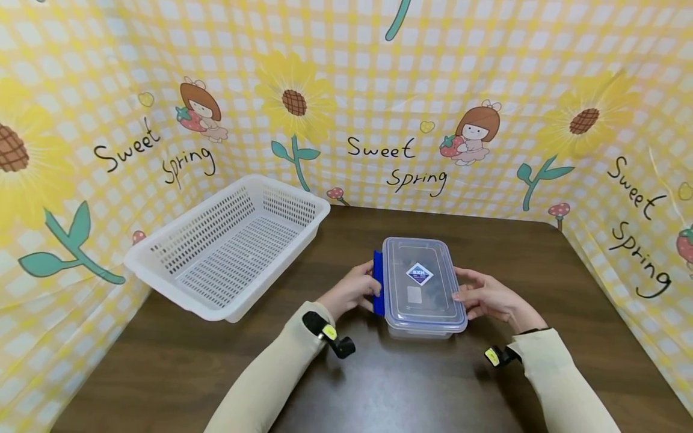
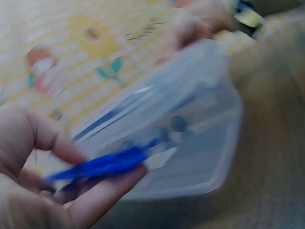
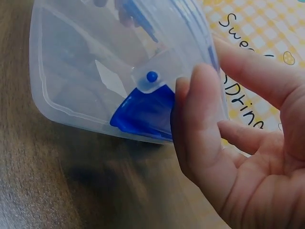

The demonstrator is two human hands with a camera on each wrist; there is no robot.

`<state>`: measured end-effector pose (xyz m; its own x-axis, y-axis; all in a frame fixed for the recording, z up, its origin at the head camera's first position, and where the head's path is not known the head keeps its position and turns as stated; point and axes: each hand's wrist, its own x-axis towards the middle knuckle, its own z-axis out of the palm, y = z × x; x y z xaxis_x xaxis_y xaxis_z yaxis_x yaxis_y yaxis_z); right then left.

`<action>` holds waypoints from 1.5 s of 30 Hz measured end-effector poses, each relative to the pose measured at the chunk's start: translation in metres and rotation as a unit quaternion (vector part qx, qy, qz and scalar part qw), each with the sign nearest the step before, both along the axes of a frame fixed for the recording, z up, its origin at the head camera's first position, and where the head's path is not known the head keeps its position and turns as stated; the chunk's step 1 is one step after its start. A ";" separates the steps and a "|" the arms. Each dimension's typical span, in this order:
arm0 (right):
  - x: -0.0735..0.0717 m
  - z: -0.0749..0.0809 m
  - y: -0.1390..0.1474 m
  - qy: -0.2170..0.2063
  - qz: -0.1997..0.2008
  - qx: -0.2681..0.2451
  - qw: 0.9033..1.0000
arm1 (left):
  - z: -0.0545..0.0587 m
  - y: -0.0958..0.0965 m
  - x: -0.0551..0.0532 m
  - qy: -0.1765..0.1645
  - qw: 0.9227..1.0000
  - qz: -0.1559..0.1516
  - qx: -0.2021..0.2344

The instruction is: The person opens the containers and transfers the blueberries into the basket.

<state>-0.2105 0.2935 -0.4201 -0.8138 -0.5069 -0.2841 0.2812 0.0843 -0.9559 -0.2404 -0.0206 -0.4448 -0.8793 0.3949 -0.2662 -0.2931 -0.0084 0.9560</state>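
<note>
A clear plastic food container (image 1: 426,331) with a lid (image 1: 417,252) is held between both hands, close over the brown table. The lid carries a diamond-shaped blue and white label (image 1: 419,274). My left hand (image 1: 351,290) pinches the blue side latch (image 2: 109,164), thumb on one face and fingers on the other. At the opposite side, my right hand (image 1: 491,299) grips the container's edge, thumb at the lid rim. A second blue latch (image 3: 143,112) hangs angled out from the wall beside the right fingers. Through the wall, the left wrist view is blurred.
A white perforated plastic basket (image 1: 227,316) stands at the back left of the dark wooden table (image 1: 346,385). Yellow checked cloth (image 1: 379,90) with sunflowers and lettering surrounds the table at the back and both sides.
</note>
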 end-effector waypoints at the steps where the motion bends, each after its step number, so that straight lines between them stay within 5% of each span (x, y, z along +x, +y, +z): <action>1: 0.000 0.000 0.000 0.000 0.000 -0.001 1.000 | -0.002 -0.005 -0.002 -0.020 1.000 -0.009 0.018; 7: 0.000 0.000 0.000 0.003 0.000 -0.003 1.000 | -0.010 -0.023 -0.007 -0.078 0.994 -0.044 0.070; 19: -0.001 -0.011 0.002 0.008 -0.003 -0.015 1.000 | -0.021 -0.021 -0.003 -0.070 0.996 -0.014 0.054; 26: 0.002 -0.009 0.003 0.019 -0.006 -0.021 1.000 | -0.013 -0.022 0.001 -0.052 0.998 0.011 0.040; 34: 0.013 -0.001 0.008 0.040 -0.011 -0.019 0.999 | 0.011 -0.020 0.019 -0.040 0.998 0.040 0.036; 45: 0.035 0.001 0.004 0.090 0.005 -0.019 0.996 | 0.015 -0.005 0.048 -0.002 1.000 -0.007 0.019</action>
<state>-0.1758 0.2972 -0.4195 -0.8449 -0.5225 -0.1149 0.1049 0.0488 -0.9933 -0.1927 -0.0258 -0.4298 -0.8724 0.4171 -0.2550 -0.2981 -0.0405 0.9537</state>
